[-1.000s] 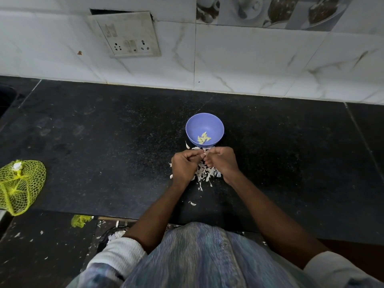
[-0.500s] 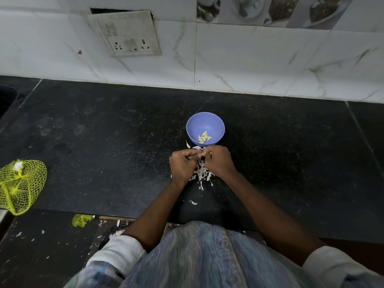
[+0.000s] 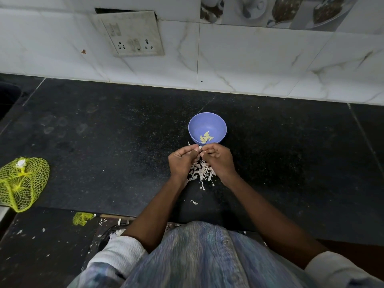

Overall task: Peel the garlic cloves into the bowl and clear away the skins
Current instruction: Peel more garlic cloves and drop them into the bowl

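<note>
Hidden: whatever the fingertips hold is covered by the fingers; only a pale sliver shows where the hands meet, clove or skin unclear. Part of the skins (image 3: 200,172) lies under the wrists.
Cut off: sleeves and shirt run out at the bottom edge; the net bag (image 3: 21,182) is clipped at 9 o'clock.
Left hand (image 3: 182,161): knuckles up, fingers curled, thumb tip pressed toward the other hand, pinching the sliver.
Right hand (image 3: 217,159): fingers curled in, tips meeting the left thumb, pinching the same spot.
Bowl (image 3: 207,121): on the counter (image 3: 104,142) at 12 o'clock from the hands, just beyond the fingertips.
Peeled cloves (image 3: 206,137): small cluster in the bowl's bottom.
Skins: loose pile at 6 o'clock from the bowl, one stray flake nearer the counter's edge.
Change: hands sit closer to the bowl's rim than a second ago; bowl and bag unmoved.
</note>
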